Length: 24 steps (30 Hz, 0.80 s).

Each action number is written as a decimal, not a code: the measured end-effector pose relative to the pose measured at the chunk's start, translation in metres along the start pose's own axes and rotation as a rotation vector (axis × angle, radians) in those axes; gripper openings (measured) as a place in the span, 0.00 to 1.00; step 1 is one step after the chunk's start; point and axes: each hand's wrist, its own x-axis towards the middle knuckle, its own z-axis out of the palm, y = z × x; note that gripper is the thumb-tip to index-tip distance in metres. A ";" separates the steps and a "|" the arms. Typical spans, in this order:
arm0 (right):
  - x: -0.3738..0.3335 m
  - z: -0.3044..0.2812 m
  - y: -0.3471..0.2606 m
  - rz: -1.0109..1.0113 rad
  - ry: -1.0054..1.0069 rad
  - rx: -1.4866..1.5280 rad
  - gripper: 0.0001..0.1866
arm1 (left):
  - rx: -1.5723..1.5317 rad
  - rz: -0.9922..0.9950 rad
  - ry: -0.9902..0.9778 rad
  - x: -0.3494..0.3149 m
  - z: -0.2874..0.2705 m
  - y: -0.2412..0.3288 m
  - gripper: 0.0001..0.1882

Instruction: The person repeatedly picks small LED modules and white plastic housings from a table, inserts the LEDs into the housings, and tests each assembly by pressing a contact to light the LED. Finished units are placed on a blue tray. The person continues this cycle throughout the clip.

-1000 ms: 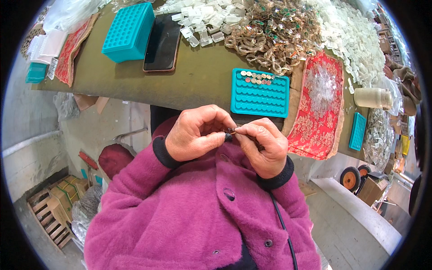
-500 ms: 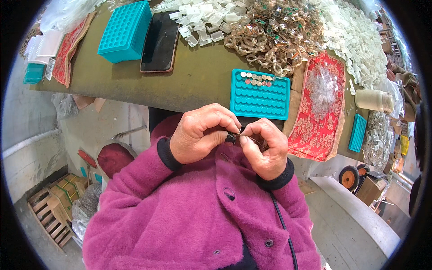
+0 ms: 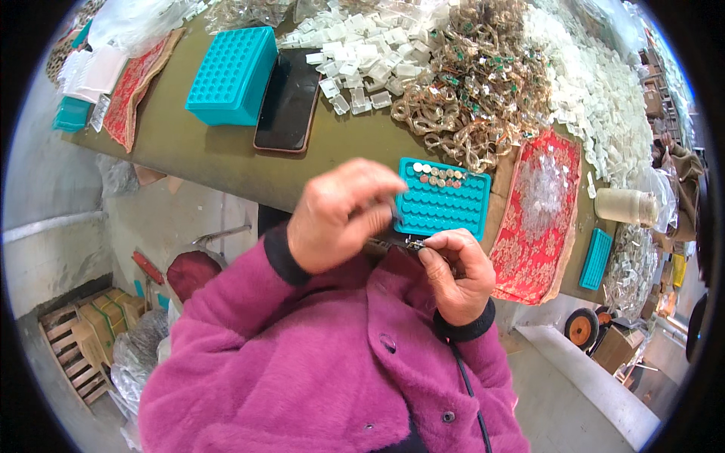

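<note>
My right hand point(image 3: 459, 272) pinches a small dark, shiny piece point(image 3: 414, 244) between thumb and index finger, just below the teal tray. The piece is too small to make out its kind. My left hand point(image 3: 332, 215) is raised at the tray's left edge, its fingers curved and smeared by motion. A dark speck shows by its thumb tip, but whether the fingers grip it is unclear. The teal tray point(image 3: 445, 215) has rows of round hollows. Small round silvery and coppery discs point(image 3: 438, 175) lie in its upper rows.
Behind the tray is a heap of tangled brownish clear strips point(image 3: 476, 98), between piles of clear plastic pieces point(image 3: 370, 60). A red patterned cloth point(image 3: 529, 234) lies to the right. At left are a dark phone point(image 3: 288, 102) and stacked teal trays point(image 3: 234, 79).
My hands have come apart. The left one has lifted away from the right and blurs near the tray; the right keeps its pinch, slightly lower. The view has shifted a little.
</note>
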 end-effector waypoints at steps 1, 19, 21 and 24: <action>0.002 0.000 0.000 -0.007 0.006 -0.005 0.09 | 0.215 0.112 0.102 0.016 -0.005 -0.006 0.19; -0.004 -0.003 0.003 -0.059 0.053 0.049 0.11 | 0.834 0.211 0.169 0.071 -0.008 -0.051 0.07; -0.006 -0.002 0.003 -0.057 0.074 0.082 0.10 | 0.833 0.244 0.161 0.065 -0.008 -0.049 0.07; -0.012 0.001 0.000 0.045 0.089 0.172 0.09 | 0.817 0.269 0.151 0.058 -0.009 -0.046 0.09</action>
